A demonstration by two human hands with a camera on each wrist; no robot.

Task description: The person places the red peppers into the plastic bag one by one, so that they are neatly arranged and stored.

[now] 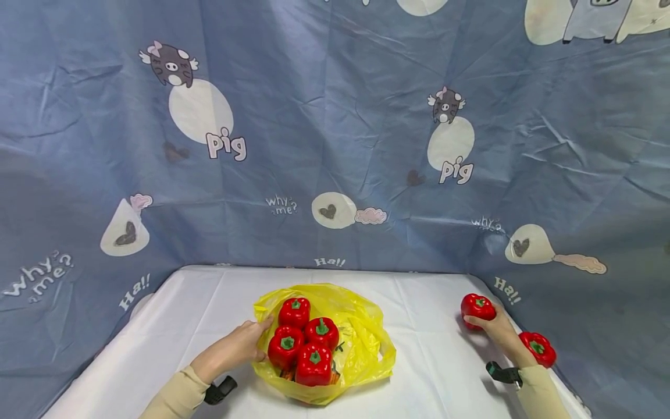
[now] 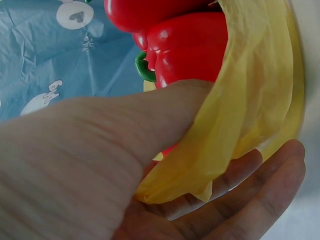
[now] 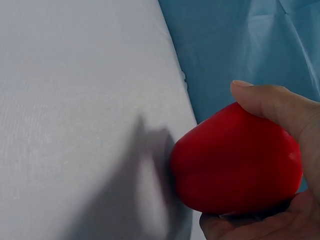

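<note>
On the white table, a yellow plastic bag lies with its mouth spread wide. Several red bell peppers with green stems are grouped inside it. At the bag's left rim my left hand holds the plastic, the thumb inside and the fingers outside, as the left wrist view shows. Far to the right, my right hand grips another red bell pepper between thumb and fingers. In the right wrist view this pepper casts a shadow on the white cloth beside it.
One more red bell pepper rests at the table's right edge, beside my right forearm. White cloth covers the table. A blue printed curtain rises behind the table and along both sides.
</note>
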